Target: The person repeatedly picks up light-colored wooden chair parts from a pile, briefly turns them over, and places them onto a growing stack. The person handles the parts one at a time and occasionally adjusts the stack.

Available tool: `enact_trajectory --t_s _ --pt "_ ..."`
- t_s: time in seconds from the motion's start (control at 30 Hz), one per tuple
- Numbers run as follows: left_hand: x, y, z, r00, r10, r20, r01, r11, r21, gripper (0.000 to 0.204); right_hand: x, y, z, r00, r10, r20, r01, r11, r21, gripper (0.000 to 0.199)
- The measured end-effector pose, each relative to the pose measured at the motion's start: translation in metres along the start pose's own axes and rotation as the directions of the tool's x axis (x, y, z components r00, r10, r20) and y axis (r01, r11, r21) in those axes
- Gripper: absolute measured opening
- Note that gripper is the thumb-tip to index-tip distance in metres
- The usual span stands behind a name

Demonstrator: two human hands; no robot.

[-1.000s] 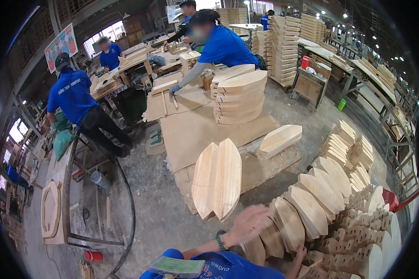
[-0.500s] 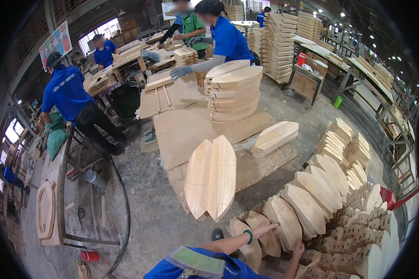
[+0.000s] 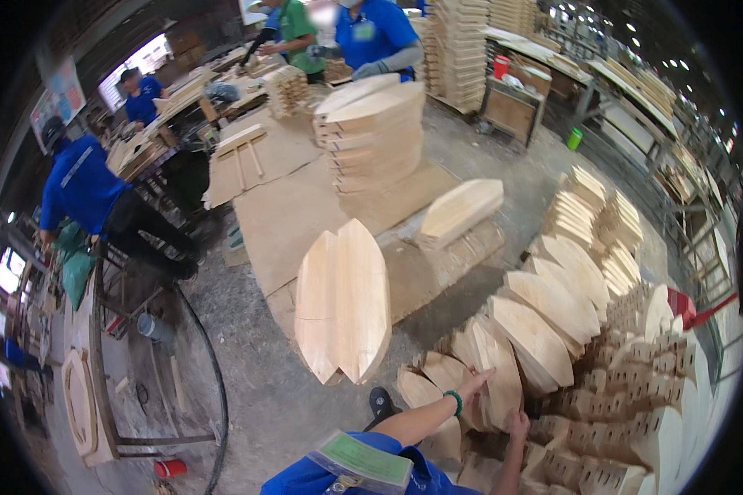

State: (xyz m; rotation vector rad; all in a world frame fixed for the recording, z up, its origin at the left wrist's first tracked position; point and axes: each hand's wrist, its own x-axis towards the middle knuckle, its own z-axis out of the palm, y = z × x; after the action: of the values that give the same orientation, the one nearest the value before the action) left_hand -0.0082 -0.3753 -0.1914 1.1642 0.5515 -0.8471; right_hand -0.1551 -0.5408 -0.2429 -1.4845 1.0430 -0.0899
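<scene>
At the lower right, a bundle of pale, leaf-shaped wooden boards stands on edge between my hands. My left hand, with a green bead bracelet at its wrist, is closed on the bundle's left side. Low on the right side, my right hand grips the same bundle, its fingers partly hidden. More leaf-shaped boards lean in a row just behind. Two boards side by side lie nearer the middle, on top of a pile.
Slotted wooden parts crowd the right. A tall board stack stands on the cardboard sheet, with a lower stack nearby. Co-workers stand beyond and at a left bench. A black hose crosses the floor.
The view has shifted, so the surroundings sit farther left and higher. Both my hands keep hold of the bundle. The gloved co-worker behind the tall stack has turned and drawn an arm back toward it.
</scene>
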Motion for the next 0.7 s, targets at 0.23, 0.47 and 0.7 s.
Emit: enact_trajectory --t_s 0.23,0.47,0.7 --pt "0.047 -0.013 0.005 1.0 0.024 0.019 -0.022 0.993 -0.116 0.092 0.002 -0.033 0.002 0.994 -0.078 0.074 0.09 0.98 -0.176 0.033" --pt "0.019 -0.018 -0.014 0.996 -0.052 0.077 0.053 0.999 -0.01 0.07 -0.009 -0.04 -0.001 0.983 0.075 0.169 -0.002 0.92 -0.393 0.06" --pt "-0.038 0.002 -0.039 0.988 -0.034 0.154 0.044 0.997 -0.061 0.049 -0.026 -0.074 0.008 0.839 0.069 0.539 -0.02 0.995 -0.096 0.072"
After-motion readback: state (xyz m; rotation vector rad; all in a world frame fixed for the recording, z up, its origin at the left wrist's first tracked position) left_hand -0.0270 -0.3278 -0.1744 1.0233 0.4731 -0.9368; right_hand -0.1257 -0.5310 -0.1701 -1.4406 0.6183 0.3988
